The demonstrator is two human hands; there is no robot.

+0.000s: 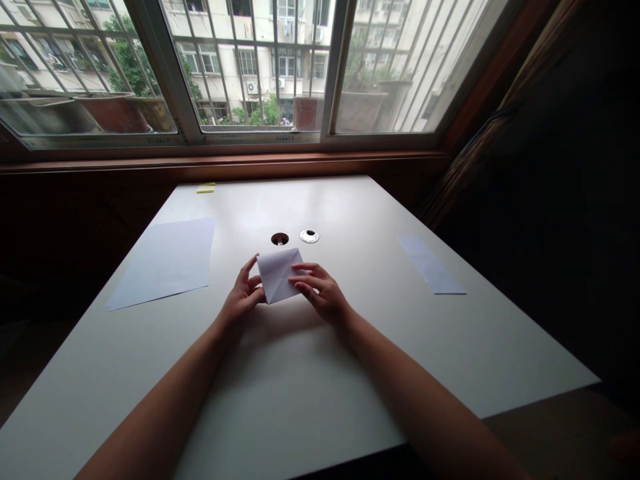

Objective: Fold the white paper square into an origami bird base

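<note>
A small folded square of white paper [277,273], creased along its diagonals, is held up above the white table [300,393]. My left hand [244,293] grips its left edge, thumb at the lower corner and a finger at the upper one. My right hand [323,290] has its fingers over the front of the paper's right side, with the thumb close to the lower right edge. The fingers partly cover that side, and the back of the paper is hidden.
White sheets [167,263] lie on the table's left, and a narrow paper strip [430,267] on its right. Beyond the hands are a round cable hole [280,239] and its loose cover [309,236]. Yellow sticky notes [206,189] sit near the far left corner, before a barred window [255,67].
</note>
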